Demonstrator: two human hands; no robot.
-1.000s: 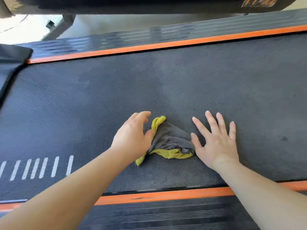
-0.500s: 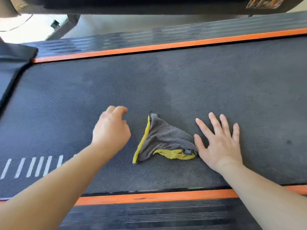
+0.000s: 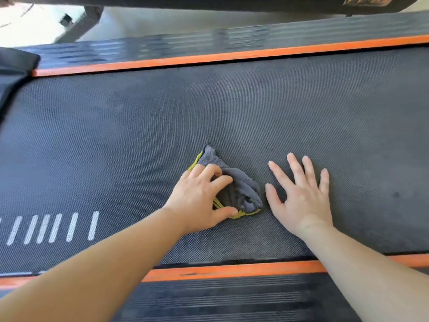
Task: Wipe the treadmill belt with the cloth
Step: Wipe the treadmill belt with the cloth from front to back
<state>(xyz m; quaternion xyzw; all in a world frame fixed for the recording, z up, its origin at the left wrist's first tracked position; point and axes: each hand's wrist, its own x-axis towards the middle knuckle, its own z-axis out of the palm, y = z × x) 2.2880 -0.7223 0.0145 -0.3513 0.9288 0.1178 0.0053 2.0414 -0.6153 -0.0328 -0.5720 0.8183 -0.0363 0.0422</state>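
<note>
On dark textured belt [image 3: 232, 108], orange-edged side rails [image 3: 209, 58], crumpled cloth [image 3: 241, 189]

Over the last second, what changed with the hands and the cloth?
The left hand let go of the cloth and drew off to the left, then came back right and now grips it, fingers curled over the grey top, thumb on the yellow edge. The cloth is bunched tighter. The right hand stayed flat on the treadmill belt beside the cloth, fingers spread.
</note>
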